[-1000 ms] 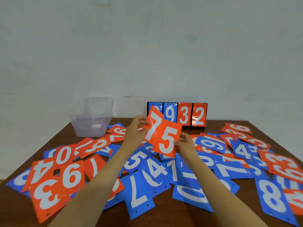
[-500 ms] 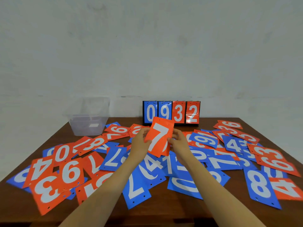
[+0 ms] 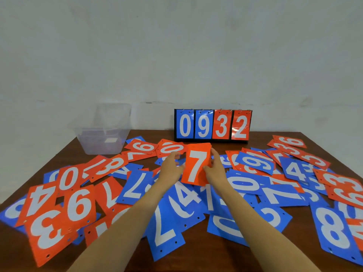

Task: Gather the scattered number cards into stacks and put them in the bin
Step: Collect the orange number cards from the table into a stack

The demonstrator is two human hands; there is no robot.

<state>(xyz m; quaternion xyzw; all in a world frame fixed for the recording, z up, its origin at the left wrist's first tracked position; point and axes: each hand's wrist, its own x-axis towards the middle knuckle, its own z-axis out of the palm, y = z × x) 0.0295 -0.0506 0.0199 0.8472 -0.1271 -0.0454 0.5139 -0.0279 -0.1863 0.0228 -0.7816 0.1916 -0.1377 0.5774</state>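
I hold a small stack of orange cards [image 3: 196, 165] upright over the middle of the table, a white 7 on its face. My left hand [image 3: 171, 167] grips its left edge and my right hand [image 3: 215, 169] grips its right edge. Several orange and blue number cards [image 3: 82, 205] lie scattered and overlapping across the brown table [image 3: 196, 258], on both sides of my arms. The clear plastic bin [image 3: 104, 134] stands at the back left corner, apart from my hands; a small white label shows inside it.
A black flip scoreboard [image 3: 213, 125] reading 0932 stands at the back centre against the white wall. Cards reach the table's left and right edges. A strip of bare wood shows along the front edge between my forearms.
The fanned 7 and 5 cards have been squared into one stack with the 7 on top, and my hands have closed in on its two edges. The stack now stands straighter.
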